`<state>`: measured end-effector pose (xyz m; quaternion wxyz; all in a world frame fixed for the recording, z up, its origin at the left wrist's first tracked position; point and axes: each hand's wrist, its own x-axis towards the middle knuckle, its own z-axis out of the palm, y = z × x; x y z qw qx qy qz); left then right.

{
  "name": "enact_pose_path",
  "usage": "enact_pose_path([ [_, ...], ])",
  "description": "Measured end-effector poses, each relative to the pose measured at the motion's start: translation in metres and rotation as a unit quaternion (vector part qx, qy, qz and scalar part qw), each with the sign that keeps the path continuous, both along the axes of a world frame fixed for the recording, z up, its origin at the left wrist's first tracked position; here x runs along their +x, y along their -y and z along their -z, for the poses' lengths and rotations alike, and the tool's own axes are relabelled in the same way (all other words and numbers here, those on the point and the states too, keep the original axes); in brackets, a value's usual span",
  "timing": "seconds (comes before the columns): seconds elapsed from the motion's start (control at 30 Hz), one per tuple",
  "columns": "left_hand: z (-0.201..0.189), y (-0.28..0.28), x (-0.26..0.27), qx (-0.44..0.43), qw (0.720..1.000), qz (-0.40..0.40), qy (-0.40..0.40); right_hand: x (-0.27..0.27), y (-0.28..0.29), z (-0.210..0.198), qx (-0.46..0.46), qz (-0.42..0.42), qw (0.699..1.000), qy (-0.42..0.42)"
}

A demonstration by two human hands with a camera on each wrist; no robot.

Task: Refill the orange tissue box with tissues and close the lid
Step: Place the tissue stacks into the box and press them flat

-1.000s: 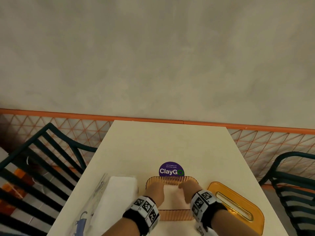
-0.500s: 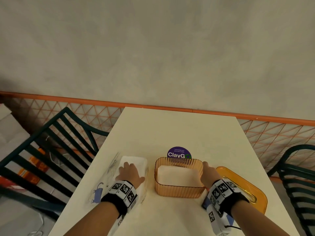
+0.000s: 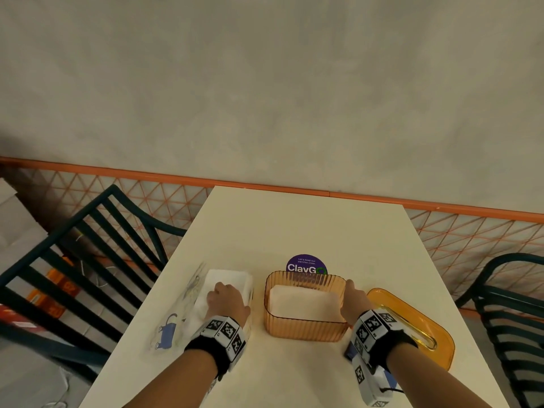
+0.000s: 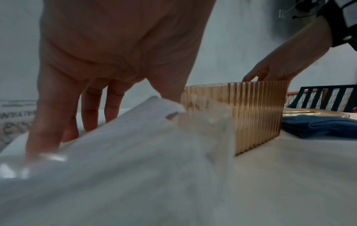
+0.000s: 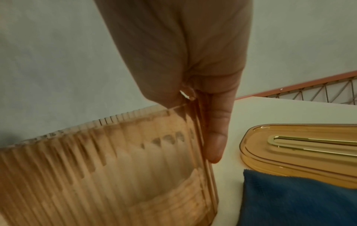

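— Where was the orange tissue box [image 3: 306,322]?

— Near the middle of the tabletop [image 3: 294,225], lid off, white tissues [image 3: 304,301] lying inside. My right hand [image 3: 351,301] pinched its right wall, thumb outside, fingers over the rim.

— And your left grip?

— My left hand [image 3: 226,301] rested with straight fingers on the tissue pack [image 3: 228,279], just left of the box.

— The lid?

— The orange lid [image 3: 412,328] lay at the right, beside a blue cloth [image 5: 297,198].

Bare forearms; each wrist wears a black band [image 3: 401,346] carrying a white block of black-and-white square markers [image 3: 225,331]; a thin black cable [image 3: 390,388] trails from the right one.
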<state>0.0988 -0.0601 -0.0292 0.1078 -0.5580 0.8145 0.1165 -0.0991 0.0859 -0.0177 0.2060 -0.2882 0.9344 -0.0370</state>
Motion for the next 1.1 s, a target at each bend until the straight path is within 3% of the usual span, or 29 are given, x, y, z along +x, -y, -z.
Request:
enact_pose_path([
  [0.1, 0.005, 0.001, -0.004, 0.016, 1.0, -0.021, -0.01, 0.001, -0.001, 0.0, 0.007, -0.006, 1.0, -0.007],
  [0.37, 0.016, 0.003, -0.003, 0.0, 0.999, 0.027, 0.041, 0.003, -0.001, -0.003, 0.004, -0.007, 1.0, -0.003],
  [0.53, 0.006, 0.006, 0.003, 0.001, 0.999, 0.017, -0.032, 0.004, -0.002, -0.004, 0.008, -0.01, 1.0, -0.001],
  [0.77, -0.061, 0.025, 0.029, 0.003, 0.992, 0.022, -0.122, -0.007, -0.006, -0.021, 0.001, -0.032, 0.998, 0.049],
  [0.9, -0.114, 0.023, 0.035, -0.061, 0.968, 0.084, -0.227, -0.007, 0.006, -0.062, -0.108, -0.046, 0.992, 0.051],
  [0.97, -0.134, 0.015, 0.031, -0.092, 0.947, 0.137, -0.277, 0.005, 0.018, -0.086, -0.212, -0.004, 0.962, 0.171],
  [1.0, -0.142, 0.008, 0.028, -0.103, 0.938, 0.163, -0.288, 0.013, 0.022, -0.097, -0.254, 0.029, 0.932, 0.258],
  [1.1, -0.139, -0.01, 0.015, -0.133, 0.922, 0.237, -0.277, 0.031, 0.031, -0.121, -0.334, 0.125, 0.788, 0.501],
])
